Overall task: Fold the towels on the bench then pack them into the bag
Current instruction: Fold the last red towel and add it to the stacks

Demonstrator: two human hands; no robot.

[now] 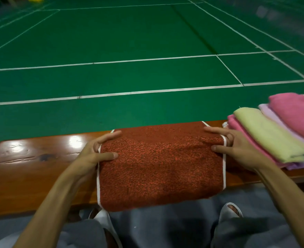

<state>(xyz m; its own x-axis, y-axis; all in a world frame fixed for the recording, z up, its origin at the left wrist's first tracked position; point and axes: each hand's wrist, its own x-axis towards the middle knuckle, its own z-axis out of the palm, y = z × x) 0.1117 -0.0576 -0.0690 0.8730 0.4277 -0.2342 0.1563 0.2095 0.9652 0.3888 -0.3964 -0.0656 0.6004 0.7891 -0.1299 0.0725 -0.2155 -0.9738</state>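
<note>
The rust-red towel lies across the wooden bench at six o'clock, its near part hanging over the edge. The left hand pinches its nine o'clock border and the right hand its three o'clock border, thumbs on top. If either grip slackens, I reckon the overhang could drag the towel off the glossy wood. A stack of folded towels sits at three o'clock. A green badminton court stretches away towards twelve. No bag shows.

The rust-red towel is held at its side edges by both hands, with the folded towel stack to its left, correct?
No: the head view shows the folded towel stack right of the rust-red towel. The left hand and right hand do hold its edges.
</note>
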